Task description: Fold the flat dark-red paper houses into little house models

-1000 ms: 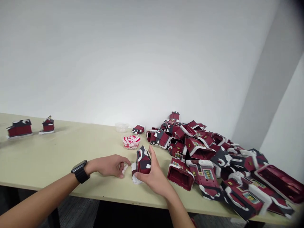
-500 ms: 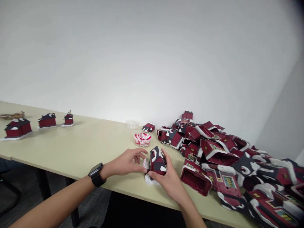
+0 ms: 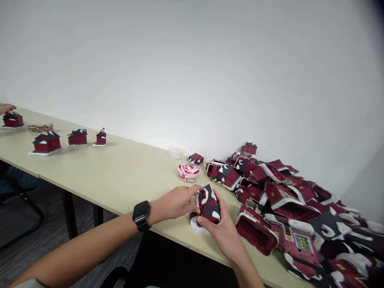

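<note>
A small dark red model house (image 3: 210, 205) with a dark, snow-patched roof stands near the front edge of the table, on its white base. My right hand (image 3: 223, 228) is wrapped round its right side, the thumb across the front. At the house's left side my left hand (image 3: 180, 202) pinches a small red-and-white striped piece (image 3: 197, 200), which lies against the wall; whether it is fixed there I cannot tell. Just beyond sits a clear round tub (image 3: 188, 173) full of similar striped pieces.
A big heap of model houses (image 3: 282, 192) covers the table's right side. One house (image 3: 196, 158) lies by a clear container (image 3: 175, 152) near the wall. Several houses (image 3: 46, 143) stand at left by a brown bundle (image 3: 41, 127). Another person's hand (image 3: 7, 108) touches a house far left.
My left fingers have closed in on the striped piece and brought it against the house. The view has turned left, bringing another person's hand and a further house into sight.
</note>
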Available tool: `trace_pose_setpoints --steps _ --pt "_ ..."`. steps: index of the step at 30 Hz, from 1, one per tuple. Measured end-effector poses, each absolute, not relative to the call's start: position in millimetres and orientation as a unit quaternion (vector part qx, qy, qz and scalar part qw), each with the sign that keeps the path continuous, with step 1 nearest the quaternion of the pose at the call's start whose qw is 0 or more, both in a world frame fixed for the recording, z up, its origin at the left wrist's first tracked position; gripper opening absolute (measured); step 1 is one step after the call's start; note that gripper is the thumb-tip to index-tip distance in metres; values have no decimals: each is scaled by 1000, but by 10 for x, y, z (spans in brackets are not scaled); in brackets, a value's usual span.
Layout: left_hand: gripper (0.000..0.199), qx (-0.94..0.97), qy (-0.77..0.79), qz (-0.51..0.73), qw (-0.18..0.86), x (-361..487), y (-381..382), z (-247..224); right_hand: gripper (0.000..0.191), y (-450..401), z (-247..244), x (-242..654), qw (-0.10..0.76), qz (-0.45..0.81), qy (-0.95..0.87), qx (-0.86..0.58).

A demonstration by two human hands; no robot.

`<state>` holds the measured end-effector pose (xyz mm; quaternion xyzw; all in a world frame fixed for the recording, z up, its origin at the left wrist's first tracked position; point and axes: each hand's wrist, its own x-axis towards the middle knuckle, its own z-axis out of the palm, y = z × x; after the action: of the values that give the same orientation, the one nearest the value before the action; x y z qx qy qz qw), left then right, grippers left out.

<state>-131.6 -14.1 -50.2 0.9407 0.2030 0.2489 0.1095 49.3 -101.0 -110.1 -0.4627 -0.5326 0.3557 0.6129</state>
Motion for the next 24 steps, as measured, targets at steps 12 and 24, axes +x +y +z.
trace_pose_setpoints --steps 12,24 --pt "42 929 240 261 108 -1301 -218 -568 105 -984 -1137 537 601 352 -548 -463" --pt "36 931 238 268 66 -1280 -232 -615 101 -1013 -1120 516 594 312 -567 -478"
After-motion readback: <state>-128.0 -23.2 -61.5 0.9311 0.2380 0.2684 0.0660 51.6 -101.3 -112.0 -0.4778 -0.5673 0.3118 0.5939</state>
